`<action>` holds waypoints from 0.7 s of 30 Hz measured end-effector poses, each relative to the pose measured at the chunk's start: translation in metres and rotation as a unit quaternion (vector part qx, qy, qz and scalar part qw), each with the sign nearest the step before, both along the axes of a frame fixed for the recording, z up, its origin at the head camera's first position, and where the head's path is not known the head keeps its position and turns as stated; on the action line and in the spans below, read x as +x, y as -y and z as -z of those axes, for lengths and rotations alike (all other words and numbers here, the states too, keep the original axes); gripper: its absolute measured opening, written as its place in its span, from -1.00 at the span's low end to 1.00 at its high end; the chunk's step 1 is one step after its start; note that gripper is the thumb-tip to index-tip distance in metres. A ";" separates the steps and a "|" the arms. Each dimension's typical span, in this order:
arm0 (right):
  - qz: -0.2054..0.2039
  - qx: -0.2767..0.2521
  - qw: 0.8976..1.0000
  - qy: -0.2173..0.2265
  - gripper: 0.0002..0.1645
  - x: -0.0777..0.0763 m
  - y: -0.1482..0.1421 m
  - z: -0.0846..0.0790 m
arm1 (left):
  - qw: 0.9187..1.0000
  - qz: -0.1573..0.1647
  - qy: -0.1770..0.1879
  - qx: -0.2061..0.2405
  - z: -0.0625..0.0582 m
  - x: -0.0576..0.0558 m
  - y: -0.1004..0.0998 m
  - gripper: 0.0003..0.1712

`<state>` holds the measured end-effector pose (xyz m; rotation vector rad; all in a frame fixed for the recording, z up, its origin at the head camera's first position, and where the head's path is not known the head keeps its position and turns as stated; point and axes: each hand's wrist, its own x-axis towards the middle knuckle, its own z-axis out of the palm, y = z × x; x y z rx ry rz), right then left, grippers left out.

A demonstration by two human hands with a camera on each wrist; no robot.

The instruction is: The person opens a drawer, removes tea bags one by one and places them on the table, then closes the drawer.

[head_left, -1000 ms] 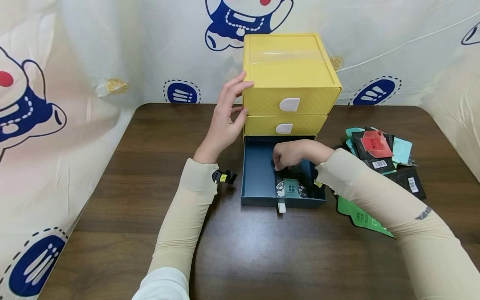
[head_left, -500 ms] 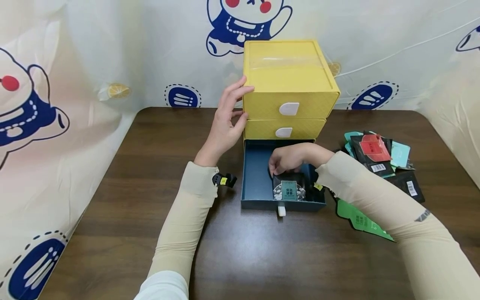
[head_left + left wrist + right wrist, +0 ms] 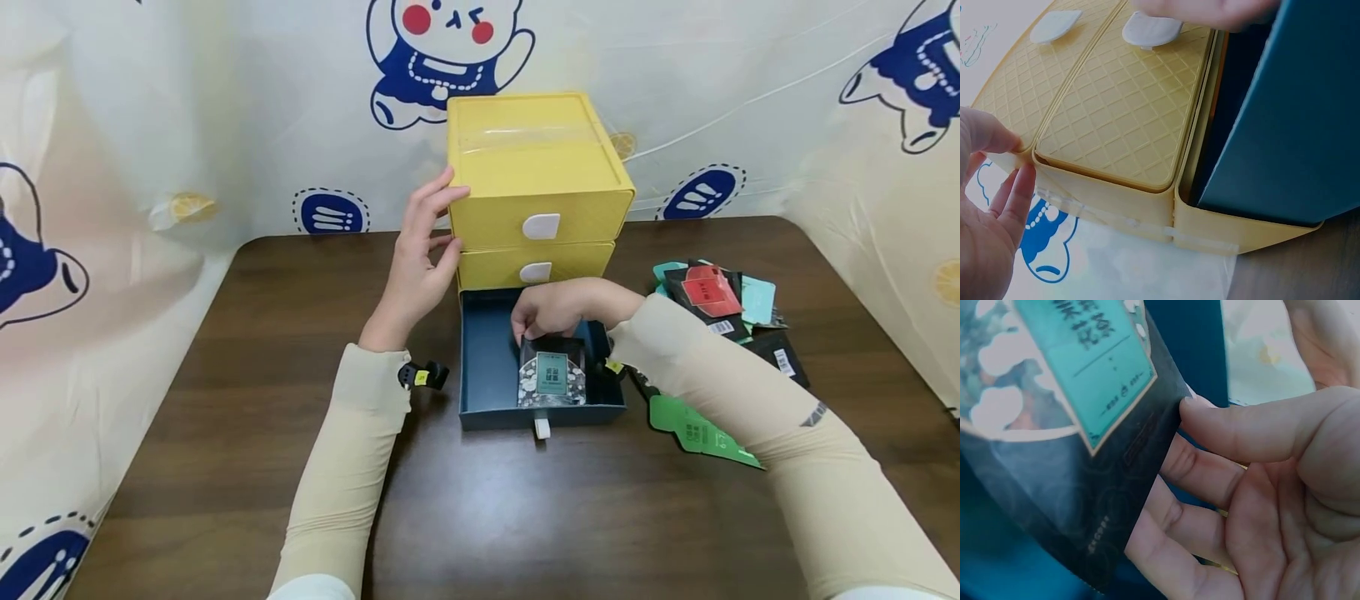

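Between thumb and fingers, my right hand (image 3: 551, 308) pinches the edge of a dark packet (image 3: 1141, 447) with a teal label and a floral print. That packet (image 3: 551, 375) is inside the pulled-out blue bottom drawer (image 3: 487, 367), towards its right side. In the right wrist view the thumb lies on the packet's front and the fingers are behind it. My left hand (image 3: 420, 258) rests against the left side of the yellow drawer box (image 3: 540, 150), its fingertips at the upper drawers' front edge. In the left wrist view, the thumb and fingers (image 3: 1007, 140) touch the box's corner.
A pile of packets (image 3: 708, 300), black, red and teal, lies on the table right of the drawer. A green packet (image 3: 697, 425) sits partly under my right forearm. White pull tabs (image 3: 540, 226) mark the two upper drawers. A patterned curtain (image 3: 247, 100) hangs behind.
My right hand has drawn the packet up a little, so more of its front shows above the drawer. The left hand keeps its place on the box. The head view has shifted.
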<state>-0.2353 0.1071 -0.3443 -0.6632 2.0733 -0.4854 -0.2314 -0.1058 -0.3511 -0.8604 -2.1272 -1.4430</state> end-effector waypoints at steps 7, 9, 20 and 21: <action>0.030 -0.048 0.998 0.001 -0.74 -0.002 -0.027 -0.026 | 1.000 0.006 -0.011 0.002 0.001 -0.002 -0.004 -0.41; 0.037 -0.064 0.997 0.001 -0.75 -0.004 -0.038 -0.034 | 1.000 0.004 -0.008 0.000 0.000 -0.001 -0.003 -0.40; 0.100 -0.046 0.993 -0.030 -0.76 -0.002 -0.125 -0.065 | 1.000 -0.003 -0.004 0.001 0.002 0.001 0.002 -0.40; 0.109 -0.039 0.993 -0.032 -0.77 -0.002 -0.134 -0.063 | 1.000 -0.004 -0.004 0.001 0.002 0.001 0.002 -0.40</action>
